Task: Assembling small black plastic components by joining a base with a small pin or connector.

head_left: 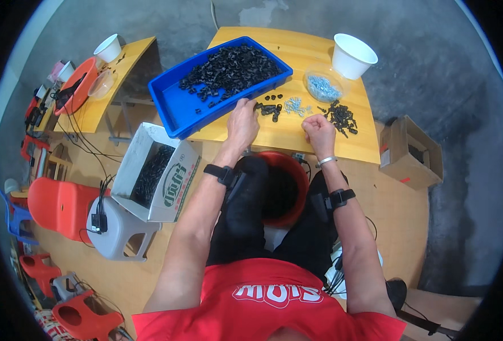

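My left hand (243,123) is at the front edge of the blue tray (172,116), its fingers drawn together beside a few small black plastic parts (270,111) on the table; what they hold, if anything, is hidden. My right hand (320,134) is curled with thumb and fingers pressed together, next to a pile of small black pieces (341,117); its contents are too small to make out. Between the hands lie loose silvery screws (294,106). Many black plastic clips (234,68) fill much of the tray.
A clear bowl of screws (323,88) and a white tub (354,57) stand at the table's back right. Below, a red bucket (297,207) sits between my legs. A white carton (169,199) stands left, a brown box (413,162) right.
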Action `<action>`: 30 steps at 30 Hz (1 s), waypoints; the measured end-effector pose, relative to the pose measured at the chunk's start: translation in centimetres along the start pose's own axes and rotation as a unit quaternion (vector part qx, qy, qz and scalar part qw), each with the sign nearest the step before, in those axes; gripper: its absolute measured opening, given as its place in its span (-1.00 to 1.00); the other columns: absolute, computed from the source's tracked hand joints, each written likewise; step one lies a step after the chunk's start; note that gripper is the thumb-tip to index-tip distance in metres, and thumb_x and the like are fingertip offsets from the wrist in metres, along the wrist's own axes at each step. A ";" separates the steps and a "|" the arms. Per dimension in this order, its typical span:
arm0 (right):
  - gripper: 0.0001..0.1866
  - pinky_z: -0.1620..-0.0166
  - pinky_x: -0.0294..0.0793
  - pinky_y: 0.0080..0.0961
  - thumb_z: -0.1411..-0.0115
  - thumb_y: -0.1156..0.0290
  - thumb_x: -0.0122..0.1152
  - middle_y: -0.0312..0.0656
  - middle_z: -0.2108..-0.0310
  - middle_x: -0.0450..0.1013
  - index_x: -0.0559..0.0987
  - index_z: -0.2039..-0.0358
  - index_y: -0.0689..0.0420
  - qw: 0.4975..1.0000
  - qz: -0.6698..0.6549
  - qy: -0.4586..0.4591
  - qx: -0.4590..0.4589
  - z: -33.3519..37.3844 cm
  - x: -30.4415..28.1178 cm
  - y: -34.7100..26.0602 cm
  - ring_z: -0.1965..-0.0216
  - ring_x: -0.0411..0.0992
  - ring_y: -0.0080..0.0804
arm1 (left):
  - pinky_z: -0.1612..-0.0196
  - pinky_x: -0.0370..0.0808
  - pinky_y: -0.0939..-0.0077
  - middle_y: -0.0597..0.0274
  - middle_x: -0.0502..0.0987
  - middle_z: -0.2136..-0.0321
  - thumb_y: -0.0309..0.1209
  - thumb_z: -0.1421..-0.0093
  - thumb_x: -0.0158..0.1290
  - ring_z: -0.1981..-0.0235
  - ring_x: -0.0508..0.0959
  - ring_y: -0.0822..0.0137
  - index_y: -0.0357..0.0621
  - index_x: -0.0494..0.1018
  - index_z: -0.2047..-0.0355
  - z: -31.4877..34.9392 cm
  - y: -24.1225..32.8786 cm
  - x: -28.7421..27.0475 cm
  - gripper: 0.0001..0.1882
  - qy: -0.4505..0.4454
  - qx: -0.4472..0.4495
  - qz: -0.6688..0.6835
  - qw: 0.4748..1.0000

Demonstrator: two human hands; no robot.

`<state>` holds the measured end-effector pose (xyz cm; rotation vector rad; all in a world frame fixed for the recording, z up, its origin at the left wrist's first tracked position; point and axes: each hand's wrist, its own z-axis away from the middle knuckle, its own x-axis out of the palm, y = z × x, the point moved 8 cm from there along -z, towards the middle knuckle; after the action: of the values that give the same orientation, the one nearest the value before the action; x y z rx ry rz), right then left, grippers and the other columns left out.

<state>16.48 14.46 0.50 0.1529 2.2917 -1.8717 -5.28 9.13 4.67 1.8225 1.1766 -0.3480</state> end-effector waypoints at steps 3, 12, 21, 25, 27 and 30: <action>-0.94 0.63 0.32 -0.70 0.00 0.55 0.17 -0.31 0.70 0.40 0.47 0.56 0.20 0.999 0.012 0.001 -0.043 0.0 0.2 -0.5 0.73 0.33 -0.65 | 0.23 0.40 0.22 0.00 0.45 0.34 -0.56 0.02 0.03 0.28 0.46 0.00 -0.22 0.47 0.27 -0.6 -0.1 0.7 -0.75 -0.034 -0.029 -0.032 0.998; -0.95 0.54 0.37 -0.56 0.05 0.49 0.16 -0.24 0.70 0.40 0.49 0.57 0.17 0.989 0.105 0.013 -0.105 0.3 0.4 -1.0 0.67 0.38 -0.49 | 0.29 0.42 0.25 0.15 0.46 0.38 -0.50 0.01 0.04 0.34 0.49 0.08 -0.11 0.49 0.36 0.6 0.4 1.0 -0.84 0.008 -0.033 -0.026 0.999; -0.94 0.44 0.39 -0.50 0.08 0.47 0.17 -0.21 0.61 0.41 0.49 0.57 0.15 0.970 0.169 0.016 -0.176 1.3 0.8 -2.8 0.56 0.41 -0.39 | 0.30 0.41 0.26 0.15 0.48 0.41 -0.54 0.03 0.00 0.35 0.49 0.11 -0.05 0.48 0.31 1.4 0.9 1.5 -0.77 -0.015 -0.045 0.013 0.999; -0.94 0.44 0.39 -0.50 0.09 0.47 0.17 -0.20 0.60 0.41 0.49 0.57 0.15 0.968 0.166 0.011 -0.186 1.4 0.9 -2.9 0.56 0.40 -0.38 | 0.30 0.42 0.29 0.16 0.48 0.42 -0.55 0.06 0.00 0.36 0.50 0.14 -0.03 0.48 0.31 1.8 0.4 1.2 -0.74 -0.034 -0.080 0.078 0.993; -0.95 0.44 0.39 -0.50 0.08 0.47 0.17 -0.20 0.61 0.41 0.49 0.57 0.15 0.967 0.169 0.012 -0.187 1.4 0.9 -2.9 0.56 0.40 -0.38 | 0.30 0.42 0.33 0.20 0.48 0.43 -0.54 0.10 0.04 0.36 0.49 0.16 -0.03 0.47 0.31 1.9 0.1 1.4 -0.73 -0.064 -0.094 0.077 0.991; -0.95 0.44 0.39 -0.51 0.09 0.49 0.18 -0.21 0.60 0.41 0.50 0.56 0.15 0.970 0.161 0.017 -0.183 1.2 0.7 -2.6 0.56 0.40 -0.38 | 0.32 0.41 0.32 0.21 0.46 0.43 -0.48 0.11 0.11 0.36 0.49 0.16 -0.01 0.47 0.34 1.9 1.1 1.1 -0.75 -0.065 -0.079 0.066 0.993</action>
<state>15.39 12.71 2.60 0.4732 2.4108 -1.2808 -3.36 8.10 3.50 1.7033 0.9608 -0.2857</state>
